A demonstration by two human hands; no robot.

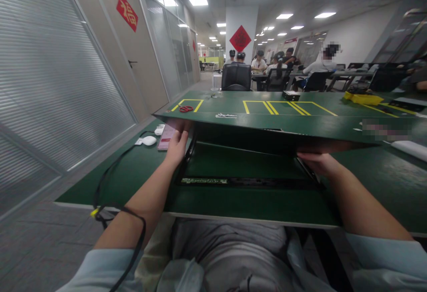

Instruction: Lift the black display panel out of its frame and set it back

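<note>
A wide, thin dark panel [247, 139] is held up and tilted, seen nearly edge-on above the green table. My left hand [179, 143] grips its left part, with some fingers hidden against the panel. At the right end, my right hand [318, 164] is closed on its lower edge, thumb and fingers partly out of sight. Beneath the panel lies a black rectangular frame [276, 182], its far side mostly covered. A strip of circuit board [204, 180] shows along the frame's near bar. Just left of my left hand is a phone [163, 142] with a pinkish screen.
On the green table [120, 174] lie red-handled scissors [186, 109], small metal pieces [226, 115], a white round device [148, 140] and a yellow tray [363, 98]. A black cable [98, 180] hangs over the left edge and across my left forearm. Several people sit farther back.
</note>
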